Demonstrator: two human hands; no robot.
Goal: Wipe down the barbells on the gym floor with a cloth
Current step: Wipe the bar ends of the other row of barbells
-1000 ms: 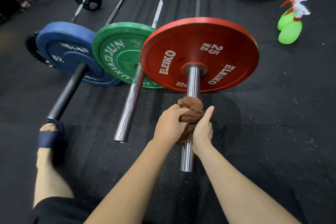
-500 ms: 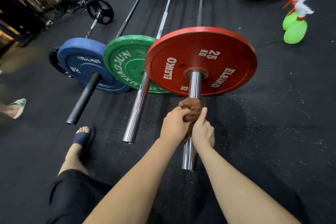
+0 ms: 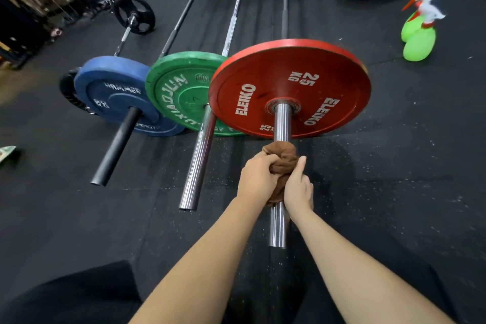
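Cloth [image 3: 282, 159] sat bunched around the chrome sleeve [image 3: 282, 121] of the rightmost barbell [image 3: 285, 8], just near of the red plate [image 3: 289, 81], with left hand [image 3: 259, 179] and right hand [image 3: 298, 188] both clenched around it. Good wiping likely meant a snug wrap, twisted while sliding toward the sleeve's near end.

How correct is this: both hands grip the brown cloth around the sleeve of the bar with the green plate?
Wrong plate. The head view shows the left hand and right hand gripping the cloth around the sleeve of the bar with the red plate; the green plate is on the next bar.
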